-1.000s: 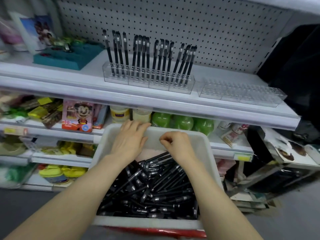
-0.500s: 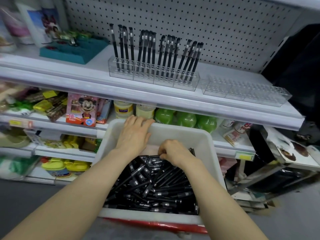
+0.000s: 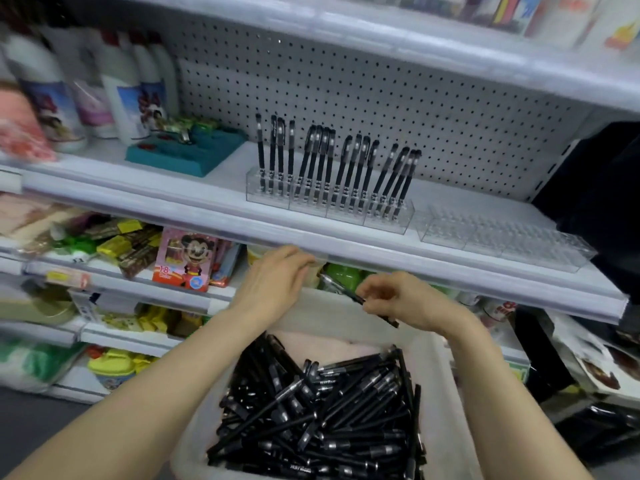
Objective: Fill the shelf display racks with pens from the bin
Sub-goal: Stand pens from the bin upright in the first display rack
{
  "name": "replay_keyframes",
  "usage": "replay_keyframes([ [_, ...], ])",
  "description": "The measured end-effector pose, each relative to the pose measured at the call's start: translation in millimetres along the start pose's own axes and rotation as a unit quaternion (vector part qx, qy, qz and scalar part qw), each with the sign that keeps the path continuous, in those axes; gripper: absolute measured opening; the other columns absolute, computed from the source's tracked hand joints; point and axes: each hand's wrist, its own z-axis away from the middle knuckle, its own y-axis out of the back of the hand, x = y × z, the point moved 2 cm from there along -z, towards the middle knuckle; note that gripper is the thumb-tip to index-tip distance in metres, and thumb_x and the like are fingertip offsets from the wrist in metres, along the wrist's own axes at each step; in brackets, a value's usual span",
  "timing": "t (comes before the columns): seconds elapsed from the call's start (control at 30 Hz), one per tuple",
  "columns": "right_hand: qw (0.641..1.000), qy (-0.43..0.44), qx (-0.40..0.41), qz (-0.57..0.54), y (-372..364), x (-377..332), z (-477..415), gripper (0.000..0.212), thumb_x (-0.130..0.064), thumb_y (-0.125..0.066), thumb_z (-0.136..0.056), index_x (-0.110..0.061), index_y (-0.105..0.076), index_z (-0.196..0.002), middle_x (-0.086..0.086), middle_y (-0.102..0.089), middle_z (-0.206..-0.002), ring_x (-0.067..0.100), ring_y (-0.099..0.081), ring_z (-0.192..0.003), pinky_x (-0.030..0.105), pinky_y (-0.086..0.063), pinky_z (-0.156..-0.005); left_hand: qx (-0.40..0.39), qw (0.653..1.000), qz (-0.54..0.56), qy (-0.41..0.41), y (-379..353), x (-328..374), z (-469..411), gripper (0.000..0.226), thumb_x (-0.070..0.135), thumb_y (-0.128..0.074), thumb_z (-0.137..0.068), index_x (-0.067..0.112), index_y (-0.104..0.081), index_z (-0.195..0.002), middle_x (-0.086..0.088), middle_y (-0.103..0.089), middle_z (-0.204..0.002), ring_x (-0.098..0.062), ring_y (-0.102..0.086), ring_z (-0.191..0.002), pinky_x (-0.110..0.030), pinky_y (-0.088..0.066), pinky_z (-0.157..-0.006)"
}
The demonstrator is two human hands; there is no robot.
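Black, slanted low-right to high-left: logged one pen [image 3: 360,301] pinched in the curled right hand [image 3: 408,303] above the bin [image 3: 332,323], left hand [image 3: 273,282] open and empty just beside; placed the part-filled rack [image 3: 329,206] up and ahead of both hands, pens upright, empty rack [image 3: 502,237] further right, nearer the right hand

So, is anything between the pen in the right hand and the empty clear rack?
Only the grey shelf's front edge, above the right hand holding the black pen; the empty clear plastic rack beyond looks unobstructed.
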Motion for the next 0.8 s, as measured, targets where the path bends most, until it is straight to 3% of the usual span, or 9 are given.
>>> replay_keyframes([
  [0.13,0.982,0.044,0.073,-0.166,36,-32,-17,0.009,-0.011,-0.061,-0.094,-0.005,-0.066,-0.099,0.004,-0.064,-0.077,0.013,-0.057,-0.068,0.023,-0.051,-0.064,0.065,0.998,-0.027,0.007,44,-11,-29,0.027,0.014,-0.053,-0.096,0.017,-0.064,-0.12,-0.001,-0.061,-0.117,-0.021,-0.055,-0.107,-0.036,-0.045,-0.089],
  [0.3,0.952,0.083,0.207,-0.21,56,-75,-65,0.011,-0.017,-0.062,-0.095,-0.009,-0.065,-0.09,0.004,-0.068,-0.079,0.015,-0.069,-0.073,0.035,-0.059,-0.078,0.073,0.993,-0.076,0.053,73,-49,-58,0.037,0.012,-0.054,-0.095,0.013,-0.057,-0.132,-0.006,-0.056,-0.123,-0.028,-0.051,-0.112,-0.041,-0.043,-0.093],
  [0.47,0.926,0.105,0.319,-0.175,62,-123,-108,0.011,-0.022,-0.065,-0.093,-0.013,-0.068,-0.087,0.001,-0.072,-0.075,0.006,-0.07,-0.065,0.023,-0.057,-0.068,0.06,0.991,-0.096,0.064,79,-81,-70,0.044,0.01,-0.056,-0.093,0.011,-0.052,-0.137,-0.009,-0.053,-0.128,-0.03,-0.051,-0.115,-0.041,-0.042,-0.096],
  [0.6,0.915,0.101,0.359,-0.152,55,-145,-145,0.014,-0.026,-0.066,-0.092,-0.013,-0.071,-0.096,-0.003,-0.073,-0.071,0.004,-0.07,-0.065,0.031,-0.059,-0.082,0.049,0.992,-0.105,0.05,77,-87,-80,0.045,0.007,-0.057,-0.092,0.01,-0.053,-0.136,-0.007,-0.052,-0.131,-0.027,-0.05,-0.117,-0.04,-0.045,-0.096],
  [0.8,0.92,0.073,0.345,-0.169,41,-157,-186,0.021,-0.023,-0.064,-0.093,-0.009,-0.069,-0.107,0.003,-0.073,-0.085,0.01,-0.071,-0.072,0.037,-0.059,-0.081,0.059,0.993,-0.1,0.027,77,-94,-85,0.043,0.0,-0.06,-0.087,0.01,-0.06,-0.128,-0.006,-0.057,-0.123,-0.028,-0.054,-0.109,-0.044,-0.05,-0.089],
])
